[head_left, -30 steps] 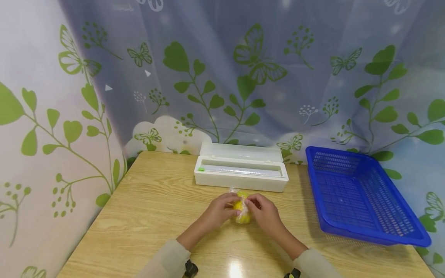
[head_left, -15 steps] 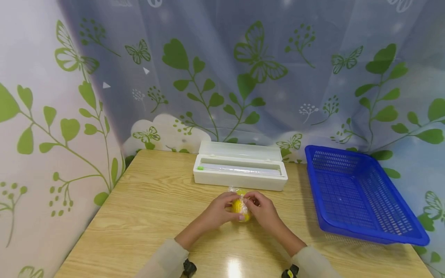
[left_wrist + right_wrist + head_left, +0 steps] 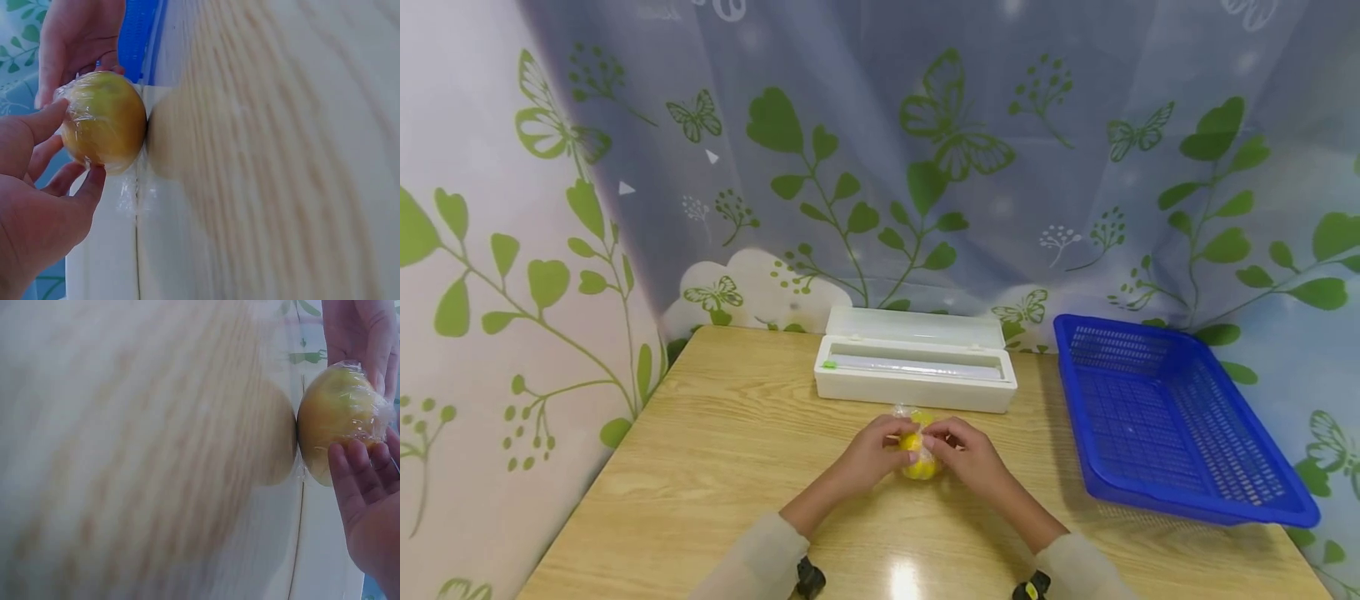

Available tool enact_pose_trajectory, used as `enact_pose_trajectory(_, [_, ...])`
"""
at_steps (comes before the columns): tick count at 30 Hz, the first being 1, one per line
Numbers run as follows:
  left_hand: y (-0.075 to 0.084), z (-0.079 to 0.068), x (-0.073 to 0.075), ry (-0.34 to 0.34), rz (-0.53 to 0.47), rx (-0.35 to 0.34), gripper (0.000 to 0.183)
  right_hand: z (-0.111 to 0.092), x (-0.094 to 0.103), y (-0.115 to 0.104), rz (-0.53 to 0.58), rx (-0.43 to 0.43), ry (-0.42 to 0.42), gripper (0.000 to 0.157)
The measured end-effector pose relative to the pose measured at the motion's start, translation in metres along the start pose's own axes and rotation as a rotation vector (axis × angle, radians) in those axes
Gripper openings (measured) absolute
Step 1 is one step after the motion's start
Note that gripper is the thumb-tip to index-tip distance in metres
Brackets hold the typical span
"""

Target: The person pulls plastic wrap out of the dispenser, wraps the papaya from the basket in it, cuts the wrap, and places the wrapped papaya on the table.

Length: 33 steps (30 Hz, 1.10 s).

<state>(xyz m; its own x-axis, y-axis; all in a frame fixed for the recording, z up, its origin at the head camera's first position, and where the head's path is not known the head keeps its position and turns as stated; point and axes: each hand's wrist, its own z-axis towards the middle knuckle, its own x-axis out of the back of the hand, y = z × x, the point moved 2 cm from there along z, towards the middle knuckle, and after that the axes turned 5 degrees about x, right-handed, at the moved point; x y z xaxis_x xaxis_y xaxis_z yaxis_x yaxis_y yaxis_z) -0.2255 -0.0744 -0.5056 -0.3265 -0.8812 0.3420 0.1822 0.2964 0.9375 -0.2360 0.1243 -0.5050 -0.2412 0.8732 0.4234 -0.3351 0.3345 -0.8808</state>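
Observation:
A round yellow fruit (image 3: 919,468) with a greenish top rests on the wooden table, wrapped in clear cling film (image 3: 81,109). My left hand (image 3: 867,454) holds it from the left, with thumb and fingers curled about its side. From the right, my right hand (image 3: 973,460) pinches the film near the fruit's top between thumb and forefinger. In the right wrist view the other fingertips (image 3: 356,450) of that hand lie against the fruit. A loose flap of film (image 3: 131,194) spreads beside the fruit in the left wrist view.
Behind the hands stands a long white box (image 3: 913,390) with its lid (image 3: 917,325) raised and a roll of film (image 3: 917,367) inside. A blue plastic basket (image 3: 1086,458) is at the right of the table (image 3: 730,433). A patterned curtain (image 3: 850,167) hangs at the back.
Both hands stay at the fruit with small finger movements. The left thumb has shifted slightly up along the fruit, and the right fingers have moved a little over the film.

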Motion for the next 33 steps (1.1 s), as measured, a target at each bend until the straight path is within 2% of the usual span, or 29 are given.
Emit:
enact_pose_trajectory(5, [-0.0011,-0.0015,0.0024,0.003,-0.017,0.019,0.039,0.0028,-0.0025,-0.0002,-0.008,0.053,-0.008,0.014])
enact_pose_trajectory(11, [-0.0013,-0.0010,0.0039,0.017,-0.041,0.041,0.048,0.0059,-0.0067,-0.0002,-0.022,0.102,0.020,0.009])
enact_pose_trajectory(14, [-0.0012,-0.0009,0.0029,0.036,0.011,0.037,0.045,0.0040,-0.0071,0.0003,-0.034,0.114,0.010,0.012])
enact_pose_trajectory(18, [-0.0016,-0.0018,0.0018,0.054,0.092,0.040,0.038,0.0017,-0.0048,0.0027,-0.050,0.128,-0.044,0.023])
enact_pose_trajectory(23, [0.0007,-0.0022,0.0018,0.045,0.117,0.040,0.042,0.0027,-0.0014,0.0049,-0.016,0.134,-0.088,0.023])
enact_pose_trajectory(29, [0.0015,0.0011,0.0054,0.033,0.098,0.064,0.043,0.0075,-0.0016,-0.0003,0.004,0.144,-0.089,0.020])
enact_pose_trajectory(33, [0.0013,0.0009,0.0067,0.037,0.158,0.053,0.041,0.0059,0.0003,-0.0010,-0.004,0.117,-0.129,0.022])
